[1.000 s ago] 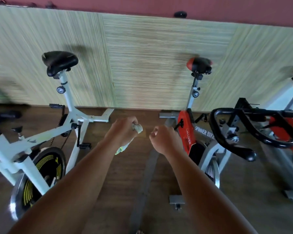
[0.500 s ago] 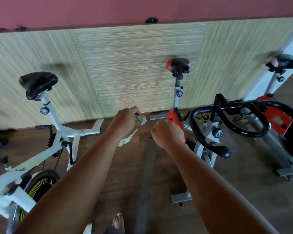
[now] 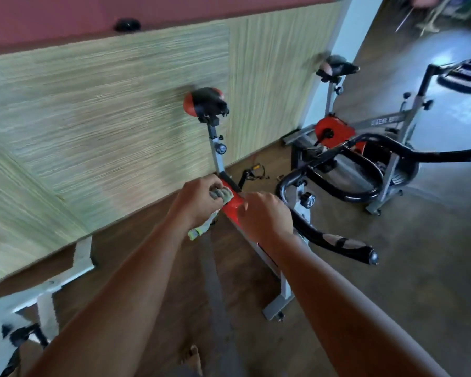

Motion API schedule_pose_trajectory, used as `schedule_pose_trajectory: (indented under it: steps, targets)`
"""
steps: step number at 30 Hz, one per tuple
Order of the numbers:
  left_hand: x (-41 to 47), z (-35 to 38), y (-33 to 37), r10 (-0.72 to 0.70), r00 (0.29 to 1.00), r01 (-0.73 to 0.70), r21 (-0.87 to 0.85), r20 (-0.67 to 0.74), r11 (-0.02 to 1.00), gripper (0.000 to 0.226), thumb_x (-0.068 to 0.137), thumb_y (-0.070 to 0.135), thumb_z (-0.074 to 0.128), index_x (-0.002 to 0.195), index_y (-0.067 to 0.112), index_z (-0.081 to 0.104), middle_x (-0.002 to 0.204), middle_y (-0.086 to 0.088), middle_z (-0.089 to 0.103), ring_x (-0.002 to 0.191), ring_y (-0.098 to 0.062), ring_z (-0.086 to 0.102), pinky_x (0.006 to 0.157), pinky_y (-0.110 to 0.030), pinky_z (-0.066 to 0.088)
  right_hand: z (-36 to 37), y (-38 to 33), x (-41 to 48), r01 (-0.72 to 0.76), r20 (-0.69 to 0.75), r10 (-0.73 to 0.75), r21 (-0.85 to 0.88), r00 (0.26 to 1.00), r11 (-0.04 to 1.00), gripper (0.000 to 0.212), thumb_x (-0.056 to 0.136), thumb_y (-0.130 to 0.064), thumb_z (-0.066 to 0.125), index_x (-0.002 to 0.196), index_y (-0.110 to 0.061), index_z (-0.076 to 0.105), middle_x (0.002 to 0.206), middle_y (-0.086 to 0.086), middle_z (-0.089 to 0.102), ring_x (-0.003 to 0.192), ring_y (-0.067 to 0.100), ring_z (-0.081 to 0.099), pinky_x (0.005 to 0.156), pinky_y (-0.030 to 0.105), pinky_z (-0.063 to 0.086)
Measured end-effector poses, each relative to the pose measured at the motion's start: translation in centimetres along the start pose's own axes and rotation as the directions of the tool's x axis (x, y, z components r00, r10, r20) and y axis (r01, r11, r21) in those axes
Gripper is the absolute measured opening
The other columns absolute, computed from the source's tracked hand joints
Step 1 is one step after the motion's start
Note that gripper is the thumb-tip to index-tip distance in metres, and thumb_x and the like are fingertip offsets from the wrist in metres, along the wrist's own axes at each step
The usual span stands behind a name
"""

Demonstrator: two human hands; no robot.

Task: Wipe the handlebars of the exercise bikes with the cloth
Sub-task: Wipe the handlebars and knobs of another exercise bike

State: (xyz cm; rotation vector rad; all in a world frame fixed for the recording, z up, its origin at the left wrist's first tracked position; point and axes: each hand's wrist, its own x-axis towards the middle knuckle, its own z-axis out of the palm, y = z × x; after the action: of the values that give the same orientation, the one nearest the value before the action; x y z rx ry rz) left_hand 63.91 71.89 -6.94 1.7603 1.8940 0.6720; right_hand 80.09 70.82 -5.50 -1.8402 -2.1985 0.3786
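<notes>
Head: left hand (image 3: 199, 204) grips crumpled cloth (image 3: 221, 194).

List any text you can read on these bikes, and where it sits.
No text reads clearly.
On the far bike's grey frame tube: white lettering, too blurred to read.
On the near bike's red frame: no lettering shows; left hand, cloth and right hand cover part.
</notes>
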Motion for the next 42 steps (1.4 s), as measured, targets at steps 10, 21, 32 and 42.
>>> schedule_pose_trajectory:
  steps: [10, 21, 32, 42]
  targets:
    - [6.8, 1.2, 2.2, 0.232, 0.962, -0.226, -0.058, 0.147, 0.972, 0.022, 0.085, 0.023, 0.070, 0.107, 0.019, 0.069, 0.096, 0.002, 0.072, 0.085, -0.014, 0.066, 0.072, -0.021, 0.051, -1.1, 2.0, 2.1, -0.202, -0.180, 0.194, -0.027, 0.964, 0.979, 0.026, 0.096, -0.029, 0.048, 0.102, -0.012, 0.066, 0.104, 0.008, 0.066, 0.099, 0.031, 0.061, 0.077, 0.037, 0.045]
    - [9.7, 5.5, 6.1, 0.283, 0.939, -0.252, -0.168, 0.194, 0.953, 0.028, 0.087, 0.023, 0.072, 0.115, 0.021, 0.066, 0.095, 0.009, 0.066, 0.075, 0.004, 0.060, 0.058, 0.000, 0.040, -0.9, 7.1, 2.1, -0.300, -0.129, 0.302, 0.033, 0.945, 0.953, 0.020, 0.094, -0.020, 0.052, 0.106, -0.015, 0.067, 0.108, 0.007, 0.065, 0.101, 0.031, 0.061, 0.080, 0.038, 0.050]
    - [11.3, 8.7, 5.7, 0.374, 0.897, -0.306, -0.281, 0.236, 0.910, 0.033, 0.090, 0.023, 0.070, 0.123, 0.019, 0.069, 0.113, 0.005, 0.069, 0.100, -0.010, 0.064, 0.087, -0.017, 0.050, -1.2, 7.9, 2.6, -0.364, 0.012, 0.366, 0.141, 0.930, 0.920, 0.010, 0.091, -0.030, 0.062, 0.093, -0.023, 0.069, 0.095, -0.001, 0.065, 0.086, 0.018, 0.061, 0.076, 0.032, 0.051]
    - [13.5, 9.5, 4.8, 0.497, 0.810, -0.370, -0.387, 0.310, 0.844, 0.032, 0.094, 0.017, 0.065, 0.126, 0.012, 0.068, 0.121, -0.005, 0.068, 0.113, -0.016, 0.064, 0.104, -0.037, 0.050, 0.5, 5.8, 2.0, -0.540, -0.147, 0.574, 0.215, 0.806, 0.814, 0.010, 0.088, -0.033, 0.071, 0.089, -0.022, 0.072, 0.085, -0.011, 0.053, 0.085, 0.018, 0.058, 0.072, 0.032, 0.044]
